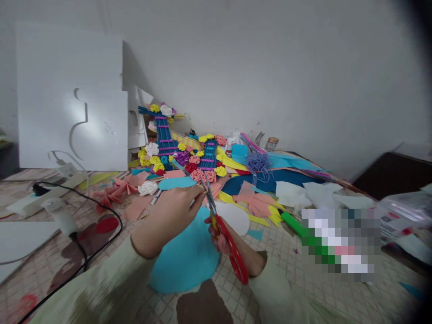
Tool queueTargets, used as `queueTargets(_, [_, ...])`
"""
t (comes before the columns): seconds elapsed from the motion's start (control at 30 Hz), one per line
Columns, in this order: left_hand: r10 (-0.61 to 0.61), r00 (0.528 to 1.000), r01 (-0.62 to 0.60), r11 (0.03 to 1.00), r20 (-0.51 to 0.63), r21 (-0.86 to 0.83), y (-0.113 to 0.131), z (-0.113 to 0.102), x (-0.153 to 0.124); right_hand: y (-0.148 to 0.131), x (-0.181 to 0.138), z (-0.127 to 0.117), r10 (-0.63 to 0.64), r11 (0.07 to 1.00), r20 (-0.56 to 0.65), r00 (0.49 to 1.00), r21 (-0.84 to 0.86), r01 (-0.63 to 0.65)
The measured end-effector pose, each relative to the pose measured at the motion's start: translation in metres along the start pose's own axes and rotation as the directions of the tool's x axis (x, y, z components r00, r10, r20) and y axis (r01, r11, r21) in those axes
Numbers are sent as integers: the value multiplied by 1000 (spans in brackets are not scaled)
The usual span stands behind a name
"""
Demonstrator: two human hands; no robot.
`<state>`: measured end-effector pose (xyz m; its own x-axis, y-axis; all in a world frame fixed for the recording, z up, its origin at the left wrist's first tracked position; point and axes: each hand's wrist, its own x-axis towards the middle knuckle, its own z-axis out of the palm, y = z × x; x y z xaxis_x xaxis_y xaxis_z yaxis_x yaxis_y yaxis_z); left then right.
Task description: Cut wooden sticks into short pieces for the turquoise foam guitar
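Note:
In the head view, my right hand (221,240) is closed around a pair of scissors (232,252) with a red handle and some yellow on it. The blades point away from me, slightly apart at the tips. My left hand (173,216) reaches in from the left, thumb and forefinger pinched together beside the blades. Whatever lies between those fingertips is too small to make out. Beneath both hands a large blue rounded sheet (185,256) lies on the table, with a white rounded piece (232,218) just beyond the scissors.
Guitar-shaped pieces with paper flowers (209,155) stand at the back among scraps. Purple yarn (258,162) lies behind. A hot glue gun (59,216) with a black cord and a power strip (43,198) are left. A white board (70,99) leans on the wall; a green-handled tool (292,223) lies right.

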<state>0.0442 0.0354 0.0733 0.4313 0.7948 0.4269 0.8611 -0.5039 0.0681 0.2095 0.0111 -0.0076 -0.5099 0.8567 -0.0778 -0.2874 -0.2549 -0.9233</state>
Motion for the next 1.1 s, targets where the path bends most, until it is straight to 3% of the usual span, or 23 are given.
queueTargets(0.2, [168,982,-152,975,-88,165,-3,6,1,6,2,-3,-27,999,54,998,-33,28])
queueTargets(0.3, [187,976,-161,965,-115,206,-1,9,0,8,2,-2,-34,996,3,999,-81,34])
queueTargets(0.43, [220,970,-189,947,-100,259,2,11,0,2,0,3,-35,980,-63,997,-200,22])
queueTargets(0.63, [272,962,-254,934,-37,249,0,15,1,-1,-4,6,29,981,-114,993,-186,-50])
queueTargets(0.93, [220,974,-226,935,52,273,2,21,2,-2,-3,4,105,978,-139,985,-163,-127])
queueTargets(1.1, [185,976,-212,934,116,288,2,20,2,-1,-4,-1,4,977,-95,995,-210,-24])
